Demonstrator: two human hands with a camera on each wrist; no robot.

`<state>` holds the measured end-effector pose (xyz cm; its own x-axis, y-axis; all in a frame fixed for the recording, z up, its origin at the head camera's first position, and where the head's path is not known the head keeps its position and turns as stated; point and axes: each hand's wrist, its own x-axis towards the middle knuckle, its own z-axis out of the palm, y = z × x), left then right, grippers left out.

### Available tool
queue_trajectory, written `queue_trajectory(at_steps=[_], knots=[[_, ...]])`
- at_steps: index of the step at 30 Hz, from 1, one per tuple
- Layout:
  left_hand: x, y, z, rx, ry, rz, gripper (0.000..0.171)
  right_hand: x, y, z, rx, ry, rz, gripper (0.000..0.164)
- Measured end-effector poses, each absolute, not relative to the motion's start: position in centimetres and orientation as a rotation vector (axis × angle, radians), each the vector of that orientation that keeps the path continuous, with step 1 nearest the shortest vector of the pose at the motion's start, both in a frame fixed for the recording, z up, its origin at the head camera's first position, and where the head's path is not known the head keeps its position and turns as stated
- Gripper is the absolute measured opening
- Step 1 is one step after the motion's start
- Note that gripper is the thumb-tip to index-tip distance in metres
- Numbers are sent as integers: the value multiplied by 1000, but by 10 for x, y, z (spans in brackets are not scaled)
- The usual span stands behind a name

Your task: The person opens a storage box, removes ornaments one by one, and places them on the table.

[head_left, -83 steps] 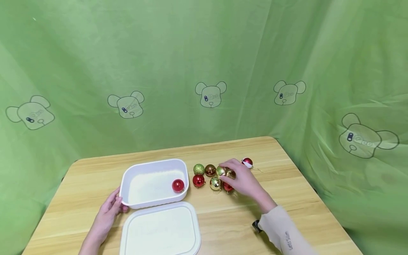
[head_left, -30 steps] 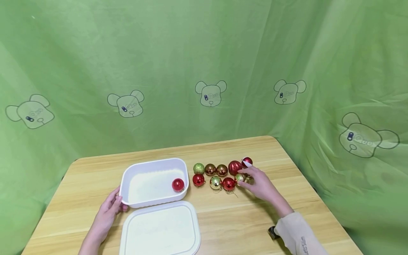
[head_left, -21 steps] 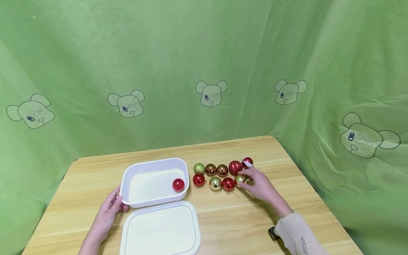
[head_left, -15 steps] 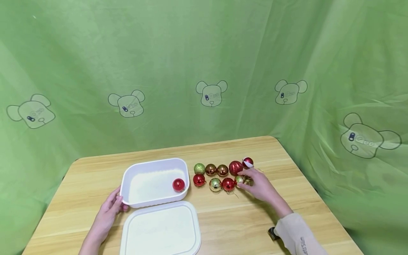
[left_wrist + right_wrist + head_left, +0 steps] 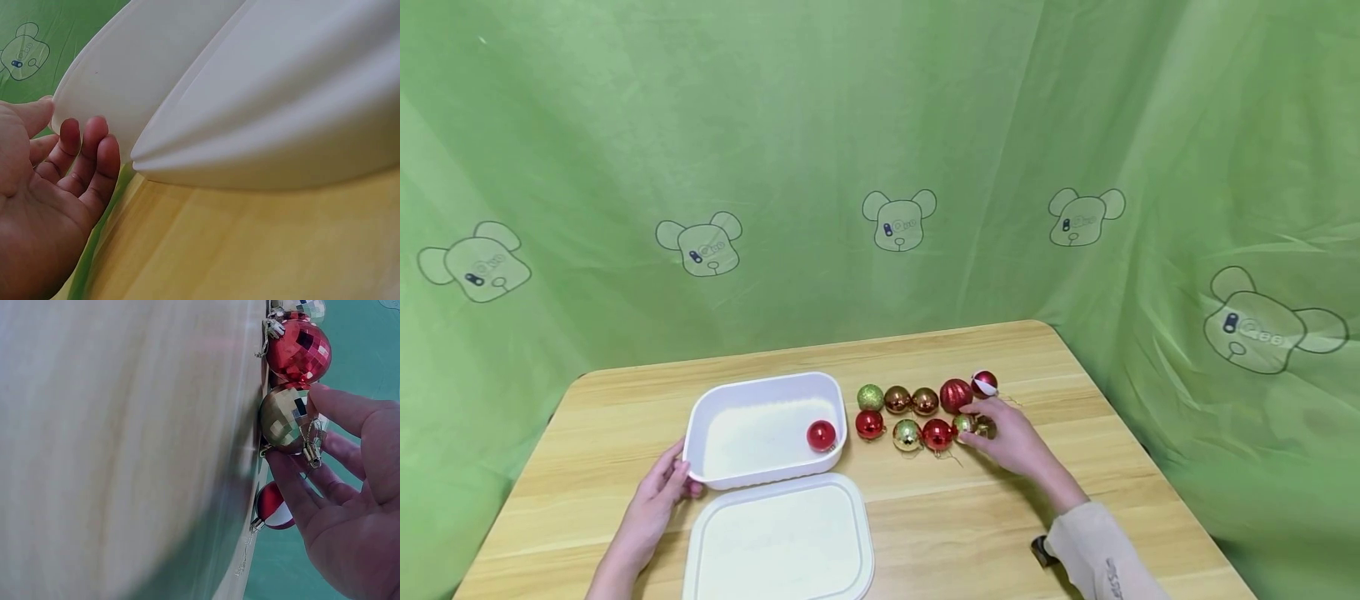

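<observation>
My left hand [image 5: 655, 500] grips the left front corner of a white plastic box [image 5: 760, 481], thumb at the rim and fingers curled against the outer wall. Inside the box, at its right end, lies a shiny red Christmas bauble [image 5: 822, 435]. To the right, my right hand [image 5: 1011, 437] pinches a gold faceted bauble [image 5: 284, 419] between thumb and fingers at the right end of the front row. Beside it sits a red faceted bauble [image 5: 300, 353]. Behind the fingers are a ribbed dark-red bauble [image 5: 956, 395] and a red-and-white bauble [image 5: 984, 382].
A white lid [image 5: 778, 542] lies flat in front of the box. Between box and right hand stand a green glitter bauble [image 5: 870, 397], two brown ones, a red bauble [image 5: 869, 424] and another gold faceted one [image 5: 907, 434]. A green curtain [image 5: 805, 167] surrounds the wooden table [image 5: 970, 533].
Since the oldest frame, my right hand has moved right with the gold bauble, from the back row to the front row's right end. Over the last second both hands have stayed nearly still.
</observation>
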<state>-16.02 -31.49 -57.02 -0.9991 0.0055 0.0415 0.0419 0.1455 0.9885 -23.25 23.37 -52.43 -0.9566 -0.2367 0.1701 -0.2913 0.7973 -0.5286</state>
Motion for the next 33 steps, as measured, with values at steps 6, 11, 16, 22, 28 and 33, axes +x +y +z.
queue_trajectory(at_steps=[6,11,16,22,28,33], knots=[[-160,-315,-570,-48,-2362,-2035,58,-232,237,-526,389,-2905,876,50],[-160,-314,-569,-39,-2371,-2028,58,-232,239,-526,371,-2913,894,53],[-160,-315,-569,-49,-2370,-2024,58,-232,241,-526,374,-2921,891,55],[-161,-315,-571,-73,-2361,-2032,58,-230,242,-526,402,-2918,895,52],[-162,-316,-571,-58,-2369,-2021,58,-230,241,-526,417,-2917,921,52],[-161,-315,-570,-50,-2368,-2019,57,-231,240,-528,405,-2919,947,52]])
